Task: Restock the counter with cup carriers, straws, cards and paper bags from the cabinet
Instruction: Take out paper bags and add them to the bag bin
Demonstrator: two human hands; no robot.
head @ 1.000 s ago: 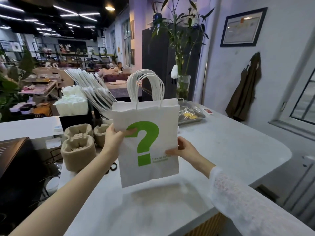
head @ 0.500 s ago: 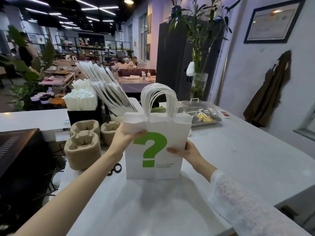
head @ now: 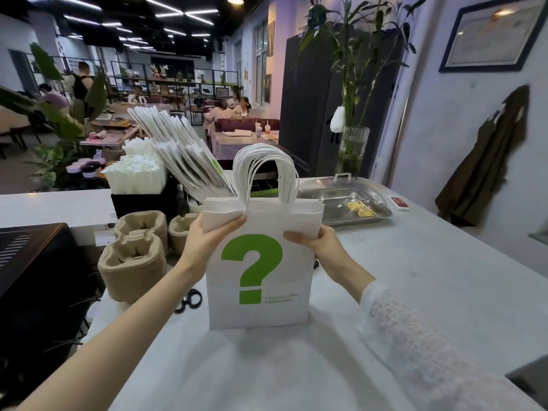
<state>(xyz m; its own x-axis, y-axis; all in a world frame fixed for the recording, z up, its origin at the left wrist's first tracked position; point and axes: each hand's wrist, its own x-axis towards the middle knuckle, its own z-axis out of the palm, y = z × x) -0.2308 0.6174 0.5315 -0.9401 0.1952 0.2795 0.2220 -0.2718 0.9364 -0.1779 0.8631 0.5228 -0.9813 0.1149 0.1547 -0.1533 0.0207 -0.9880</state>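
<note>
café | counter (head: 444, 286) | straws (head: 135, 176) | cup carriers (head: 133, 262) | seated customers (head: 234, 106)

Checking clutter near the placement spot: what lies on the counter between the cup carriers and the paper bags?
In the head view, black scissors lie between the cup carriers and the paper bags; the left hand's forearm crosses above.

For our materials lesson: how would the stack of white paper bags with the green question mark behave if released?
The stack of white paper bags probably flops or tips: both the left hand and right hand steady it. Likely light and creasable, being thin paper.
</note>
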